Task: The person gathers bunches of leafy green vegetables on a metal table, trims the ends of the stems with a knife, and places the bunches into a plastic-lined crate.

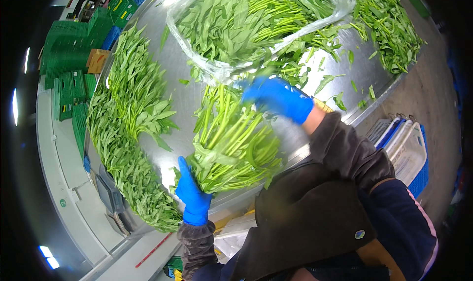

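Observation:
In my blue-gloved left hand (194, 199) I hold a loose bunch of long-stemmed leafy greens (232, 144), probably water spinach. The thumb points up at its left side and the fingers go out of sight beneath it. My right hand (279, 98), gloved in blue and blurred, is over the far end of the bunch. Whether its fingers grip any stems cannot be made out. Just beyond it lies an open clear plastic bag (218, 68) filled with more of the same greens (229, 26).
Long heaps of greens line the left side (129, 144) and the far right corner (388, 33) of the steel table (170, 66). Loose leaves (338, 101) are scattered near its right edge. Plastic baskets (406, 151) stand at right below the table; green crates (66, 48) are stacked beyond the left edge.

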`<action>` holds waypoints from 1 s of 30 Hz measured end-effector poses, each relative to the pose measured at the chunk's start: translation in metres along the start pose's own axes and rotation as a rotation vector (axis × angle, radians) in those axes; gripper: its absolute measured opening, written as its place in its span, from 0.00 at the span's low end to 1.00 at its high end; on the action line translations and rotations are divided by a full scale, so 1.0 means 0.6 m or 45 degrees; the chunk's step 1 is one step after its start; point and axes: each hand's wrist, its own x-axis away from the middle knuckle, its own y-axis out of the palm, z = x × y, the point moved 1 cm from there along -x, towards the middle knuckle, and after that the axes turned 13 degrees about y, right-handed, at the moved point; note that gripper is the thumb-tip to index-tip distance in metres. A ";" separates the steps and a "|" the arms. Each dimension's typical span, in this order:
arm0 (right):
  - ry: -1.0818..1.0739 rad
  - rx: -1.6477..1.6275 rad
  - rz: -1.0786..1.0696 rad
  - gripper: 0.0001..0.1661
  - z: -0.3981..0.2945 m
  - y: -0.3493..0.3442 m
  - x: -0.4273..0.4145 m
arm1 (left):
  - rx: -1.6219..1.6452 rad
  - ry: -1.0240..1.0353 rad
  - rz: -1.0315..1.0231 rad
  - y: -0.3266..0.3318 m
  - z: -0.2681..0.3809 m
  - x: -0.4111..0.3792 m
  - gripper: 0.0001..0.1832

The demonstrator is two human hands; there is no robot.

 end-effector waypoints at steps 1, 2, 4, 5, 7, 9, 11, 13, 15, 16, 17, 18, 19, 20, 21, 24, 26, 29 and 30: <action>0.047 -0.320 0.025 0.22 -0.010 -0.048 -0.017 | -0.009 -0.010 0.008 -0.003 -0.001 0.003 0.54; 0.136 -0.284 0.166 0.21 -0.052 -0.067 0.003 | -0.002 0.017 0.055 -0.005 -0.002 0.007 0.54; 0.074 0.319 0.070 0.32 -0.086 -0.043 0.020 | -0.021 -0.002 0.023 -0.005 0.003 0.004 0.54; -0.118 0.611 0.013 0.37 -0.094 -0.005 0.023 | -0.030 -0.011 0.000 -0.004 0.006 0.003 0.54; -0.488 0.862 0.039 0.33 -0.111 0.085 0.052 | -0.011 0.024 0.036 0.005 0.009 -0.001 0.54; -0.097 1.108 -0.382 0.21 -0.140 0.120 0.055 | 0.025 -0.013 0.028 0.009 0.011 -0.002 0.54; -0.205 0.118 -0.128 0.12 -0.092 0.073 0.033 | 0.012 0.049 0.018 0.007 0.018 -0.010 0.54; 0.010 0.040 0.358 0.17 -0.169 0.006 0.037 | -0.004 0.043 0.010 -0.003 0.017 0.001 0.54; 0.059 -0.183 0.138 0.20 -0.127 -0.039 0.019 | 0.058 -0.053 0.028 0.002 0.012 0.009 0.54; -0.006 0.538 -0.102 0.23 -0.115 -0.030 0.009 | 0.067 -0.072 0.036 0.005 0.014 0.006 0.54; 0.134 0.487 -0.230 0.26 -0.071 0.000 0.015 | 0.067 -0.102 0.036 0.006 0.015 0.008 0.54; 0.280 0.452 -0.343 0.29 -0.029 0.029 0.023 | 0.128 -0.116 0.049 0.014 0.009 0.010 0.53; 0.330 0.443 -0.317 0.29 -0.057 0.062 0.041 | 0.142 -0.153 0.069 0.010 0.010 0.016 0.54; 0.376 0.436 -0.258 0.30 -0.091 0.086 0.063 | 0.176 -0.167 0.087 0.010 0.011 0.011 0.54; 0.444 0.432 -0.243 0.30 -0.072 0.054 0.040 | 0.210 -0.183 0.104 0.007 0.014 0.008 0.54; 0.133 -0.356 -0.045 0.18 -0.070 -0.083 0.011 | 0.400 -0.300 0.119 -0.006 0.030 0.003 0.54; 0.323 0.095 0.169 0.19 -0.087 -0.075 0.018 | 0.460 -0.336 0.171 -0.001 0.028 0.006 0.54; 0.127 0.565 -0.340 0.23 -0.082 -0.012 0.059 | 0.523 -0.402 0.198 0.011 0.029 0.006 0.54; 0.204 0.576 -0.409 0.24 -0.077 0.000 0.065 | 0.528 -0.394 0.200 0.012 0.028 0.004 0.54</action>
